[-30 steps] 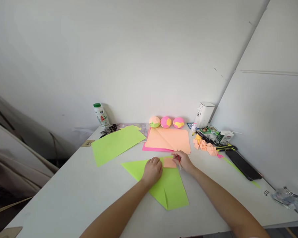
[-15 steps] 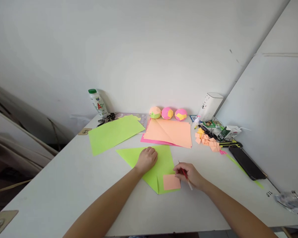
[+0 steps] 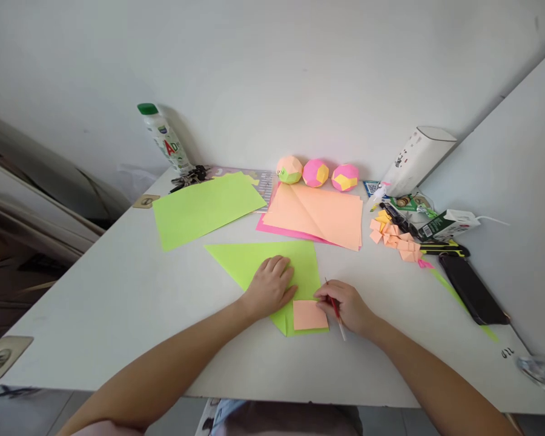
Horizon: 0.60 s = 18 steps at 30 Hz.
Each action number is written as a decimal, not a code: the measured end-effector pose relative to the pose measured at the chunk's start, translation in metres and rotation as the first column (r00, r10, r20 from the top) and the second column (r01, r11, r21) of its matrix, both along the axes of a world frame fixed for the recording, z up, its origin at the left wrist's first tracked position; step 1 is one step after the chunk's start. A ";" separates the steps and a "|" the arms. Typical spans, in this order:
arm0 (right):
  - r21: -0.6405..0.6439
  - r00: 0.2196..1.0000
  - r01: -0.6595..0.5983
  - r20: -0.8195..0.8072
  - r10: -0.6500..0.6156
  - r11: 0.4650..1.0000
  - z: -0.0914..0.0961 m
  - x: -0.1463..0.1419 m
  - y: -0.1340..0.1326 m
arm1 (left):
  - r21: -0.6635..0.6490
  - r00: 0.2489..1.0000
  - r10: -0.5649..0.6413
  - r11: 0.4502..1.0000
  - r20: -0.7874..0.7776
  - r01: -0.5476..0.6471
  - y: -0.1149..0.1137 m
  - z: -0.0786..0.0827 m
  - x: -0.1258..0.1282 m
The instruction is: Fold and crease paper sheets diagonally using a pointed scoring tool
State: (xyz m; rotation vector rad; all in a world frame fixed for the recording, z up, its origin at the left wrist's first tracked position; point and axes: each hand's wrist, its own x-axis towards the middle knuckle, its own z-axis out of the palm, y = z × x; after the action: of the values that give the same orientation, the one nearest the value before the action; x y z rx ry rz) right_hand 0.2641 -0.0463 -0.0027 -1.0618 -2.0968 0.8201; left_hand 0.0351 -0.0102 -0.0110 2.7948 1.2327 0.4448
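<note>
A folded green sheet (image 3: 245, 259) lies in front of me, its long point to the left and a crease near its lower corner. Pressed down on it is my left hand (image 3: 271, 287), palm down, fingers stretched out and thumb apart. A small peach paper rectangle (image 3: 309, 316) rests on the sheet's lower right part. My right hand (image 3: 350, 307) holds a slim red pen (image 3: 335, 309) slanting across its fingers. Those fingertips are at the rectangle's upper right corner; whether they also pinch it I cannot tell.
Behind lie peach sheets (image 3: 318, 212) over pink ones and another green sheet (image 3: 204, 212). Three paper balls (image 3: 316, 173) stand by the wall, a bottle (image 3: 168, 142) to their left. At right are folded peach pieces (image 3: 395, 237), a cutter (image 3: 445, 248) and a black case (image 3: 473, 290).
The view has tilted downward. My left hand has slid toward the peach rectangle, its fingers less curled and the thumb stretched out. My right hand keeps the pen beside the rectangle.
</note>
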 end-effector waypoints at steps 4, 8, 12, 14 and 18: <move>-0.001 0.999 -0.012 0.036 0.012 1.000 0.003 0.001 0.001 | -0.069 0.990 -0.136 0.988 0.029 0.138 0.002 0.000 0.005; 0.018 0.997 -0.036 0.069 0.035 0.999 0.006 0.003 0.001 | -0.101 0.984 -0.167 0.980 0.068 0.173 0.002 0.002 0.005; 0.046 0.995 -0.054 0.090 0.050 0.997 0.006 0.004 0.002 | -0.102 0.977 -0.205 0.972 0.056 0.209 0.003 0.004 0.004; 0.069 0.995 -0.051 0.094 0.045 0.996 0.004 0.004 0.002 | -0.095 0.973 -0.226 0.969 0.034 0.228 0.002 0.004 0.004; 0.103 0.995 -0.032 0.097 0.022 0.994 0.002 0.003 0.003 | -0.091 0.957 -0.291 0.953 0.007 0.291 0.000 0.004 0.004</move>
State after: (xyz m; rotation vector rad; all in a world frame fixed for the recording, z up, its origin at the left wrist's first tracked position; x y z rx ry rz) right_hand 0.2672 -0.0429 -0.0008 -1.0375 -2.2132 0.6764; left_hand 0.0394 -0.0103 -0.0073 2.8341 0.7973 0.3494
